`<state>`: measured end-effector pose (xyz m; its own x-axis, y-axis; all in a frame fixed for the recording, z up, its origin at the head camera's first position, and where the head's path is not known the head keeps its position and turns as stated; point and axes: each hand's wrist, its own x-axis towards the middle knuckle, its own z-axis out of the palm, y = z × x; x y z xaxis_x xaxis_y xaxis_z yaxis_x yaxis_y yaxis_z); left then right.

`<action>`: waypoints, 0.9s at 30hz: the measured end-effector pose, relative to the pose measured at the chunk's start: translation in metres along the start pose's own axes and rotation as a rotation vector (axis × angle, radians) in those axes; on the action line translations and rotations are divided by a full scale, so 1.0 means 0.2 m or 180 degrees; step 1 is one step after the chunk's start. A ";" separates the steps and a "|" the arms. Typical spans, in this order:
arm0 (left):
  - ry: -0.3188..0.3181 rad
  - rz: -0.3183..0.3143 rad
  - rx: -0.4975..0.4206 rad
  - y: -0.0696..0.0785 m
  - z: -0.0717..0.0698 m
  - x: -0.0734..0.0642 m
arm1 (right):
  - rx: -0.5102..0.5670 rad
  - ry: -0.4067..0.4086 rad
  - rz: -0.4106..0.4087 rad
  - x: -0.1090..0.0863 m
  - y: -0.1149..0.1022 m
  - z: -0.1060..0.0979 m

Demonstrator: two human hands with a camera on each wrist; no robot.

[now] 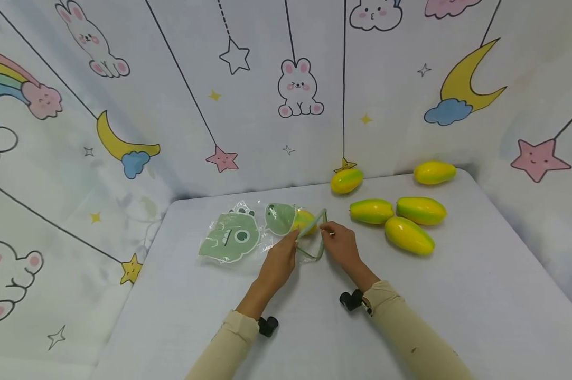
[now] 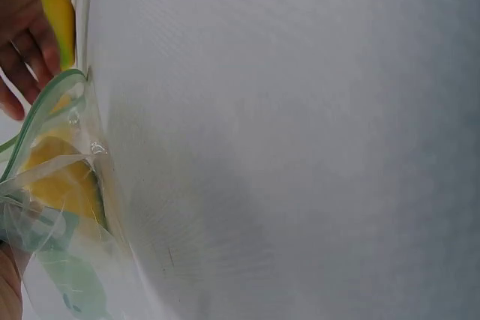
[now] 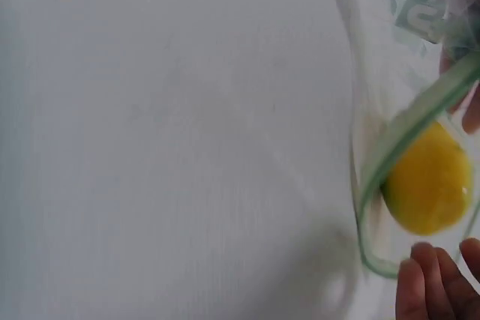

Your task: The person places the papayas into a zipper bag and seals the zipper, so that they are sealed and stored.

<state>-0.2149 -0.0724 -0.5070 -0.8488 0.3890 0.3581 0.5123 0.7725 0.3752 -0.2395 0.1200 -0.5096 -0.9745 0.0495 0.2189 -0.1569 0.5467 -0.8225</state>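
The clear bag (image 1: 233,240) lies near the far left corner of the surface (image 1: 171,316). Your left hand (image 1: 278,258) pinches its green rim (image 3: 411,129), apparently to keep the bag spread; one yellow fruit (image 1: 303,219) sits inside. Your right hand (image 1: 341,245), fingers relaxed beside the rim, grips nothing. Five loose fruits (image 1: 409,236) lie toward the far right corner, probably for easy reach. Count: one bag, six fruits.

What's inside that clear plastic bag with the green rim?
A yellow, rounded fruit shows inside the clear plastic bag. Anything behind its green cartoon prints is covered and can't be seen.
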 end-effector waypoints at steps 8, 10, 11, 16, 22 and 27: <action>0.0014 -0.0090 -0.0036 0.00 0.01 0.02 | -0.1567 0.0284 -0.0400 -0.08 0.05 -0.37; 0.0042 -0.0091 -0.0051 -0.01 0.01 0.02 | -0.1913 0.0225 -0.0300 -0.10 0.08 -0.45; 0.0067 -0.0094 -0.0082 -0.02 0.01 0.02 | -0.2032 0.0173 -0.0248 -0.11 0.10 -0.48; 0.0325 -0.0153 -0.0171 -0.08 0.00 0.04 | -0.2238 0.0057 -0.0248 -0.13 0.16 -0.56; 0.0373 -0.0169 -0.0226 -0.11 0.00 0.04 | -0.2169 -0.0159 -0.0103 -0.13 0.20 -0.68; 0.0302 -0.0237 -0.0271 -0.09 0.01 0.06 | -0.2181 -0.0424 0.0077 -0.13 0.21 -0.78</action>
<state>-0.2354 -0.0805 -0.5120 -0.8708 0.2799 0.4043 0.4611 0.7505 0.4735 -0.1960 0.2722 -0.4680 -0.9947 -0.0107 0.1023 -0.0412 0.9530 -0.3002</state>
